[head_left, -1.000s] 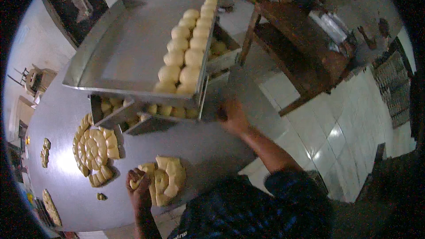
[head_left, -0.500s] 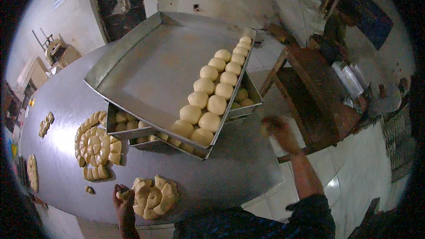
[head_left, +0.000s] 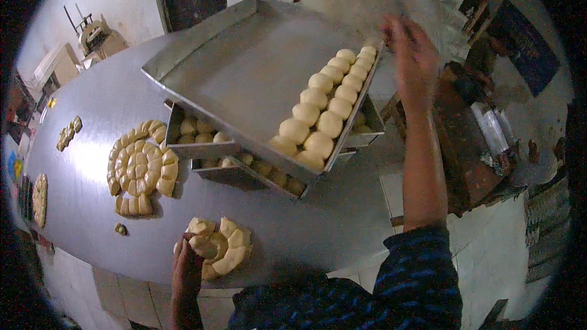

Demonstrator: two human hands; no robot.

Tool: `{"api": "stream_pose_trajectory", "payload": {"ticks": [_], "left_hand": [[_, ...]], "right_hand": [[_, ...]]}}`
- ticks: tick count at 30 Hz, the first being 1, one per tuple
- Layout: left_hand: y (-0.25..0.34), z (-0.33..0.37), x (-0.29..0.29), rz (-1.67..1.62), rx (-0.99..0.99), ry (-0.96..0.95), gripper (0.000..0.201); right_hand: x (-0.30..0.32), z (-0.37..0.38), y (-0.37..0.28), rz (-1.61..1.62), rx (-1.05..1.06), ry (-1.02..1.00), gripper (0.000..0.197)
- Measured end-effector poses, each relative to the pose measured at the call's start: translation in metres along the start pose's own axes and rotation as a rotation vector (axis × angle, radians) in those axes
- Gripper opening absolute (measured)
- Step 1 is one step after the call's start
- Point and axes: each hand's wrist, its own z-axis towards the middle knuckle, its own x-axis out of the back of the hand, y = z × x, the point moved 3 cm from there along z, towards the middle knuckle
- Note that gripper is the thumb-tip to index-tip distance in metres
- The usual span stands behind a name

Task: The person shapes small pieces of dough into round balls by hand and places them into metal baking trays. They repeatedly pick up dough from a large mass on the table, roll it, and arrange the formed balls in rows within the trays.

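Observation:
At the table's near edge, my left hand [head_left: 186,256] is closed with its fingers on a piece of dough [head_left: 199,227], against a cluster of cut dough pieces [head_left: 235,250]. My right hand [head_left: 413,49] is raised beside the far right corner of a large metal tray [head_left: 202,40]. Motion smears its fingers, so I cannot see whether they hold anything. Two rows of round dough balls [head_left: 315,99] run along the tray's right side; its remaining floor is bare. This tray rests tilted on further trays of dough balls [head_left: 195,129].
Left of the trays lies a large round arrangement of dough pieces [head_left: 140,168], with a small scrap [head_left: 120,228] near it. Smaller dough strips [head_left: 69,133] lie farther left. A scale [head_left: 93,33] stands beyond the table. To the right is a wooden bench [head_left: 461,140] with wrapped packages.
My right hand has risen from beside the table's right edge to the tray's far corner. My left hand has moved slightly right and up onto the dough cluster. The view has shifted.

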Motion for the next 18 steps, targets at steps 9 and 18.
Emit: {"api": "stream_pose_trajectory", "payload": {"ticks": [9,18], "left_hand": [[0.018,-0.018,-0.033,-0.344,-0.045,-0.779,0.039],[-0.111,0.048,0.089,0.982,-0.439,0.174,0.039]], "right_hand": [[-0.037,-0.313,-0.066,0.426,-0.561,-0.984,0.031],[-0.044,-0.355,0.062,-0.649,-0.317,-0.639,0.029]]}}
